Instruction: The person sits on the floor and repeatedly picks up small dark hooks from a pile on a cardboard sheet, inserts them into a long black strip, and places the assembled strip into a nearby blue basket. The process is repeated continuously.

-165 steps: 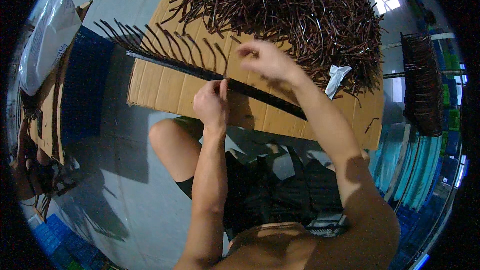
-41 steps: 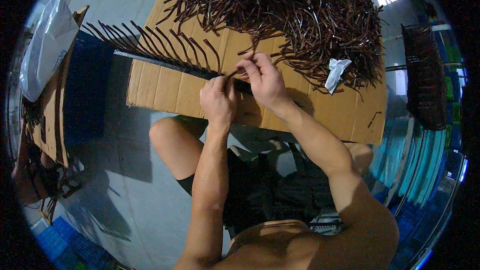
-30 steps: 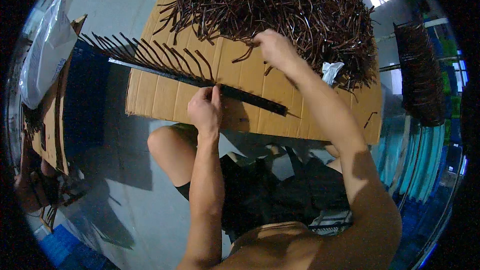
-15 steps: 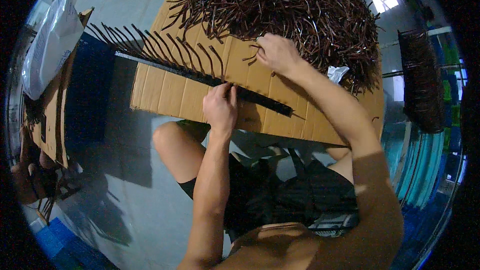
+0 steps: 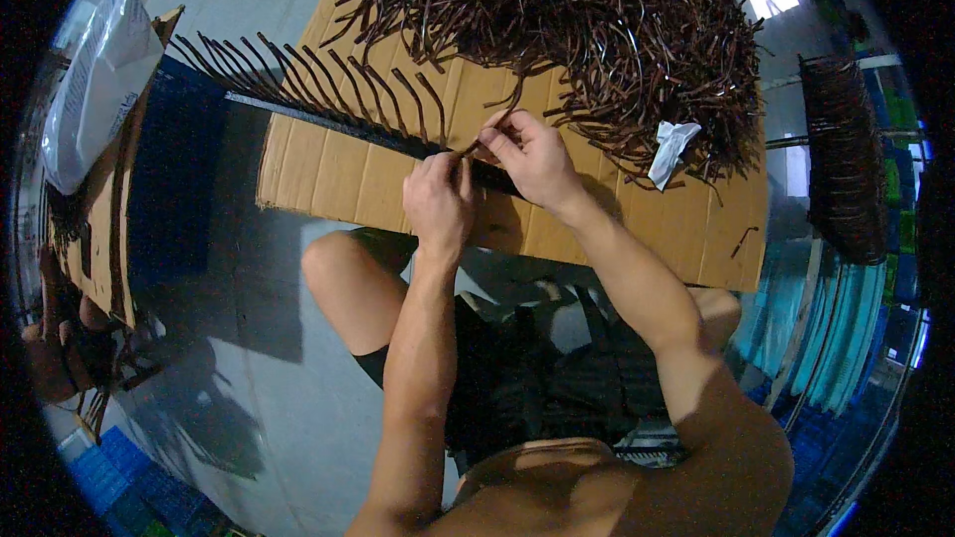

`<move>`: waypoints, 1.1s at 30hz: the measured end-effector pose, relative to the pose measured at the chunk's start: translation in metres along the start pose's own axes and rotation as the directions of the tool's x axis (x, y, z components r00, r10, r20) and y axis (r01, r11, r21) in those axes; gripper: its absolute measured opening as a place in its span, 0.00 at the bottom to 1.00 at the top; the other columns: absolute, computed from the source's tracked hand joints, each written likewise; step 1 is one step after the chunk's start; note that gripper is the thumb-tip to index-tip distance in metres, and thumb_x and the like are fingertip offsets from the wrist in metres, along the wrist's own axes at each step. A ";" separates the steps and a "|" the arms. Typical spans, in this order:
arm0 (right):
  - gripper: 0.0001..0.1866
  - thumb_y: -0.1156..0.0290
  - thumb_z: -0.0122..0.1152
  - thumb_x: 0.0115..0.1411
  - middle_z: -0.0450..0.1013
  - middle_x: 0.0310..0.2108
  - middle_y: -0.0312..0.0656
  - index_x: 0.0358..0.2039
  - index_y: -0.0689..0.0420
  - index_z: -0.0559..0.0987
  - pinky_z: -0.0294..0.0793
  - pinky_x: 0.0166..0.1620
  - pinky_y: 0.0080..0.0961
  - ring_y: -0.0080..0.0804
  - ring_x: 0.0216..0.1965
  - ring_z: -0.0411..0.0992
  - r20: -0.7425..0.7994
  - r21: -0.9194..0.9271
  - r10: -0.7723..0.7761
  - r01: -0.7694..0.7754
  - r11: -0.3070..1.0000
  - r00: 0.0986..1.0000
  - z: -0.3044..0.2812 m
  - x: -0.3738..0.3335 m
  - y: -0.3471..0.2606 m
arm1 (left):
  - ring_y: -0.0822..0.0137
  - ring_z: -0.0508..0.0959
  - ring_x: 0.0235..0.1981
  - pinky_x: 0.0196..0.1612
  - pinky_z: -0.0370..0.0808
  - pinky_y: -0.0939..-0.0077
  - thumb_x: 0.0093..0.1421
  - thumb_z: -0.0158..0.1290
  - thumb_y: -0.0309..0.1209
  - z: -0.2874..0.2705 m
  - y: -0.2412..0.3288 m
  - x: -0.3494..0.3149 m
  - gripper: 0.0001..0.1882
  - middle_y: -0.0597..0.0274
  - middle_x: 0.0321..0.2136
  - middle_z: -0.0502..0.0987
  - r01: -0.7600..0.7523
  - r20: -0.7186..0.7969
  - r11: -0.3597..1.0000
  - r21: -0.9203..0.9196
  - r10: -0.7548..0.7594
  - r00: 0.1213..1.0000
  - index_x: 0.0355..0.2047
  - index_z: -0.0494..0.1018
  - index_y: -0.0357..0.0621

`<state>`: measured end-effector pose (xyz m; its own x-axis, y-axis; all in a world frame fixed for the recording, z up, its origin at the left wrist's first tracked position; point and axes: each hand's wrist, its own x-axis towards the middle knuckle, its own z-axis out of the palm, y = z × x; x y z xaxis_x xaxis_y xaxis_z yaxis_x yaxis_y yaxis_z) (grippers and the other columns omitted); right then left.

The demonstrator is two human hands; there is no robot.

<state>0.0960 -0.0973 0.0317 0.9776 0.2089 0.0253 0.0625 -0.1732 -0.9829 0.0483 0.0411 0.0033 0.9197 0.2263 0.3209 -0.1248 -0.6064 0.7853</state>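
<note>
A long dark bar [image 5: 323, 121] lies slanting across the cardboard, with a row of curved brown rods [image 5: 376, 99] standing up along its left half. My left hand [image 5: 438, 201] is closed on the bar about midway along it, thumb and fingertips at its upper edge. Right beside it, my right hand [image 5: 539, 164] pinches one thin bent brown rod [image 5: 515, 94], whose curved end points up and away from me. The rod's lower end meets the bar at my left fingertips; whether it is seated there is hidden. My right hand covers much of the bar's right end.
Beyond my hands a big heap of loose brown rods [image 5: 567, 15] covers the far part of the cardboard sheet [image 5: 338, 177]. A crumpled white scrap [image 5: 672, 153] lies at its near right edge. A clear plastic bag [image 5: 99, 80] is at left; a dark bristly rack [image 5: 846, 159] stands at right.
My right hand has come from the heap's near edge toward me to the bar, bringing a brown rod with it. My left hand stays on the bar.
</note>
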 end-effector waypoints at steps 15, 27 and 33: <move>0.10 0.68 0.60 0.56 0.75 0.29 0.49 0.34 0.61 0.77 0.73 0.35 0.31 0.48 0.32 0.75 0.245 -0.447 -0.199 0.293 0.845 0.949 0.007 0.007 -0.026 | 0.49 0.74 0.27 0.32 0.69 0.59 0.55 0.55 0.30 0.006 -0.014 -0.001 0.06 0.52 0.24 0.75 -0.027 -0.025 0.996 0.082 0.029 0.999 0.27 0.74 0.41; 0.11 0.73 0.58 0.53 0.67 0.40 0.50 0.34 0.67 0.74 0.80 0.30 0.30 0.43 0.36 0.74 0.238 -0.960 -0.013 0.233 -0.154 0.971 -0.070 0.096 0.036 | 0.55 0.77 0.32 0.36 0.71 0.65 0.55 0.56 0.35 0.003 -0.005 -0.009 0.10 0.55 0.29 0.79 0.084 0.011 0.995 0.061 -0.085 0.996 0.31 0.77 0.41; 0.11 0.72 0.57 0.54 0.68 0.38 0.49 0.36 0.66 0.73 0.79 0.28 0.29 0.37 0.32 0.76 0.187 -0.942 -0.001 0.179 -0.283 0.982 -0.067 0.109 0.038 | 0.55 0.77 0.34 0.38 0.70 0.64 0.55 0.57 0.35 0.005 -0.010 -0.014 0.10 0.57 0.30 0.79 0.059 0.017 0.993 0.103 -0.061 0.998 0.32 0.77 0.42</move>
<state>0.2184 -0.1457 0.0095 0.9229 0.3850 -0.0082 0.3464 -0.8205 0.4549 0.0387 0.0399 -0.0114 0.9319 0.2494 0.2634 -0.0318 -0.6671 0.7443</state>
